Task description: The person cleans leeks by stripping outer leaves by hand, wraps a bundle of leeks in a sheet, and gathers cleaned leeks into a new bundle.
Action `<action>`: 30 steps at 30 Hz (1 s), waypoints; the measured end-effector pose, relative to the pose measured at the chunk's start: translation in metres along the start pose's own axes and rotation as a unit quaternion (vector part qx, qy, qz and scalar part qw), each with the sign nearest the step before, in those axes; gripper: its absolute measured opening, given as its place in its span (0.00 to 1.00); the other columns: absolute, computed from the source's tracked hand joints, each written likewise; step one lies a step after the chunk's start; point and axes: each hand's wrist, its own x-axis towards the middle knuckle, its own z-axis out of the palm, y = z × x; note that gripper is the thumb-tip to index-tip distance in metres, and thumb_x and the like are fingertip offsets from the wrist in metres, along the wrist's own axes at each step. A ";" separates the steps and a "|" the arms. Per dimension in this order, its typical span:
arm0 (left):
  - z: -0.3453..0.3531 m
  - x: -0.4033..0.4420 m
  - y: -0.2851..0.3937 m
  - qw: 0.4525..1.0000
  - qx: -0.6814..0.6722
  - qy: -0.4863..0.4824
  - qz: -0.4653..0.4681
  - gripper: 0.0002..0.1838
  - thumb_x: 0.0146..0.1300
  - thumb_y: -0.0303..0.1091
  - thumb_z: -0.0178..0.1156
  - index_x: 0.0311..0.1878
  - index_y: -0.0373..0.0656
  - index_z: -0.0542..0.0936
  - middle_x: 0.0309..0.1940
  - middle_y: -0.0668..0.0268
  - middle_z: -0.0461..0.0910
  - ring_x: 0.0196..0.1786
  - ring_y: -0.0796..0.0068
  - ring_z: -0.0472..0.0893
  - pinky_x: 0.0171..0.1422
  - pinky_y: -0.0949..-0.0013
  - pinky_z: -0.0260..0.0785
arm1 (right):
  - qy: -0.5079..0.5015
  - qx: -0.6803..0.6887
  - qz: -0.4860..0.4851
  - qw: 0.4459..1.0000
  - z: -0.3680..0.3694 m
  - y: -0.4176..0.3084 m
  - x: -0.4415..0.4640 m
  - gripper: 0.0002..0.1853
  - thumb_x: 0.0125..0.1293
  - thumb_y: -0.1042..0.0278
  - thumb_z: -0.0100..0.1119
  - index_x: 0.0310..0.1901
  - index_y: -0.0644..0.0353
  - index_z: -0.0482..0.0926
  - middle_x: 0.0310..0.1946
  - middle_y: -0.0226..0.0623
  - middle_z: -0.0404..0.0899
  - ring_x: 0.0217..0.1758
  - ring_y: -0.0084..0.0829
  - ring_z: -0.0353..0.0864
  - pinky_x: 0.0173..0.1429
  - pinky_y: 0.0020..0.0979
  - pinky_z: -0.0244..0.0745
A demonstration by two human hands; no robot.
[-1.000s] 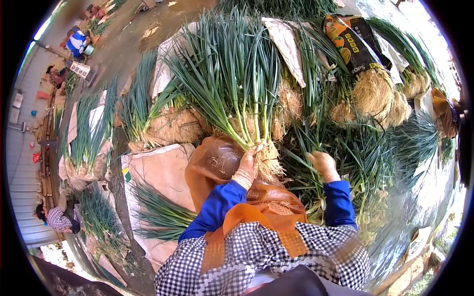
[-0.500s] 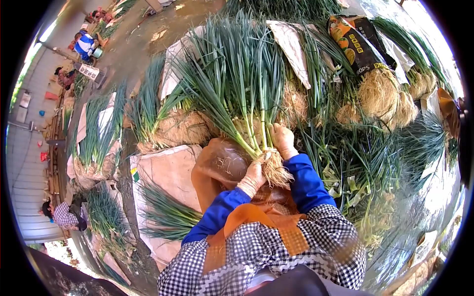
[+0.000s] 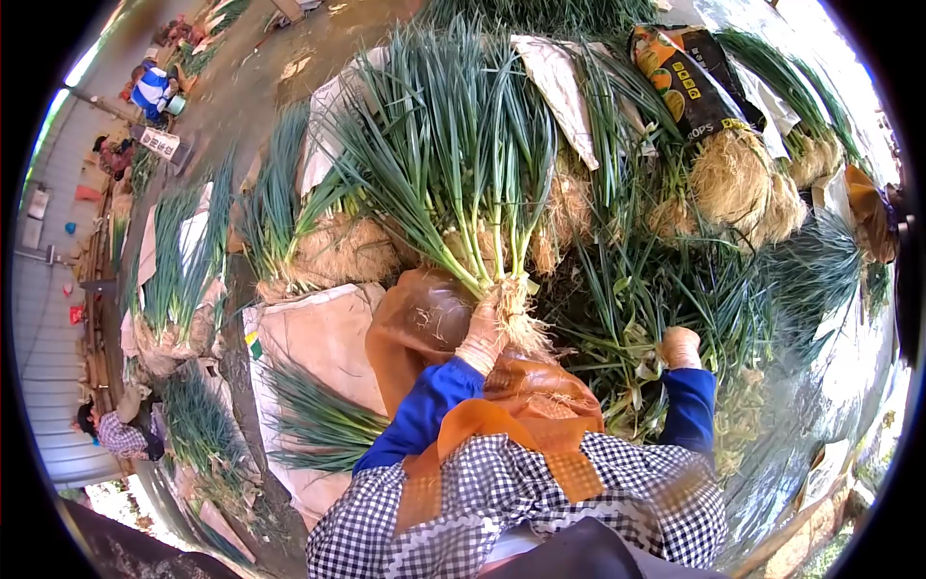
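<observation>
My left hand [image 3: 485,331] is closed round the lower stems of a bunch of green onions [image 3: 468,145], just above their pale, stringy roots [image 3: 524,328]. The long leaves fan out away from me. Off to the right, apart from the bunch, my right hand [image 3: 679,347] is over a heap of loose green leaves [image 3: 666,289]. Its fingers look curled in, and what they hold, if anything, is hidden. Pale, limp leaf scraps lie beside that hand. An orange-brown apron [image 3: 415,323] covers my lap beneath the bunch.
A few green onions [image 3: 323,420] lie on a pale sack [image 3: 318,338] at my left. Rooted bundles [image 3: 342,251] stand ahead, and a black printed bag [image 3: 690,87] covers others at the right. Several people, one in a checked shirt [image 3: 123,434], are along the left side.
My right hand has left the bunch and moved right, over the leaf heap. My left hand still grips the green onions, which have shifted slightly left.
</observation>
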 end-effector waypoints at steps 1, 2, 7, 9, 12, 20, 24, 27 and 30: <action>0.003 0.001 0.000 1.000 0.020 -0.017 0.004 0.12 0.64 0.29 0.52 0.50 0.38 0.75 0.39 0.61 0.80 0.39 0.70 0.80 0.43 0.71 0.76 | 0.057 0.018 -0.020 0.998 -0.011 -0.022 0.001 0.15 0.62 0.53 0.52 0.31 0.57 0.76 0.24 0.45 0.77 0.26 0.47 0.77 0.30 0.43 0.69; 0.004 0.000 -0.001 1.000 0.026 -0.001 0.005 0.13 0.63 0.30 0.53 0.51 0.38 0.75 0.40 0.61 0.80 0.41 0.72 0.80 0.43 0.72 0.76 | 0.090 0.086 0.007 0.992 -0.043 -0.073 0.006 0.17 0.61 0.49 0.53 0.35 0.55 0.77 0.27 0.45 0.79 0.33 0.45 0.80 0.37 0.42 0.73; 0.017 -0.017 -0.003 0.995 0.088 0.001 0.042 0.14 0.65 0.27 0.48 0.53 0.36 0.73 0.46 0.60 0.79 0.45 0.71 0.79 0.48 0.71 0.74 | 0.138 0.409 -0.137 0.892 -0.080 -0.216 0.074 0.18 0.63 0.50 0.53 0.40 0.58 0.78 0.30 0.44 0.81 0.33 0.40 0.81 0.40 0.36 0.73; 0.009 -0.021 0.001 0.998 0.038 -0.042 0.033 0.15 0.66 0.29 0.48 0.54 0.36 0.71 0.46 0.60 0.78 0.44 0.70 0.79 0.47 0.71 0.74 | 0.057 0.465 -0.064 0.881 -0.048 -0.230 0.131 0.20 0.63 0.50 0.53 0.40 0.62 0.78 0.27 0.41 0.80 0.27 0.33 0.78 0.36 0.32 0.72; 0.000 -0.018 0.008 0.969 -0.117 -0.203 -0.075 0.16 0.66 0.34 0.49 0.53 0.36 0.71 0.42 0.60 0.78 0.42 0.68 0.79 0.48 0.66 0.74 | -0.195 0.804 -0.070 0.557 -0.031 -0.257 0.140 0.20 0.68 0.47 0.46 0.45 0.57 0.74 0.21 0.25 0.73 0.18 0.17 0.65 0.21 0.19 0.60; 0.018 -0.054 0.026 0.997 0.022 0.003 -0.073 0.11 0.64 0.29 0.53 0.48 0.40 0.75 0.43 0.63 0.79 0.42 0.71 0.80 0.49 0.65 0.75 | 0.134 0.682 -0.056 0.716 -0.025 -0.257 0.134 0.16 0.62 0.57 0.59 0.24 0.61 0.74 0.16 0.30 0.72 0.19 0.27 0.70 0.28 0.29 0.67; 0.010 -0.040 0.003 0.995 0.080 0.008 -0.053 0.12 0.65 0.28 0.51 0.50 0.38 0.74 0.42 0.63 0.79 0.43 0.70 0.80 0.49 0.65 0.75 | 0.268 0.377 -0.072 0.884 -0.049 -0.270 0.106 0.20 0.62 0.49 0.53 0.23 0.57 0.74 0.20 0.50 0.74 0.26 0.50 0.74 0.32 0.44 0.68; 0.028 -0.043 -0.006 0.999 0.017 -0.004 -0.037 0.13 0.68 0.32 0.45 0.49 0.37 0.74 0.40 0.60 0.79 0.40 0.68 0.80 0.46 0.66 0.76 | -0.004 0.729 -0.083 0.680 -0.008 -0.267 0.114 0.17 0.65 0.56 0.51 0.22 0.56 0.73 0.14 0.26 0.69 0.16 0.21 0.63 0.21 0.25 0.58; 0.004 -0.031 0.002 0.997 -0.049 -0.031 -0.046 0.14 0.64 0.32 0.50 0.49 0.35 0.74 0.40 0.57 0.80 0.42 0.64 0.80 0.50 0.62 0.74 | -0.059 0.875 -0.053 0.478 -0.030 -0.252 0.075 0.13 0.66 0.59 0.50 0.26 0.55 0.73 0.19 0.18 0.66 0.17 0.11 0.56 0.21 0.17 0.50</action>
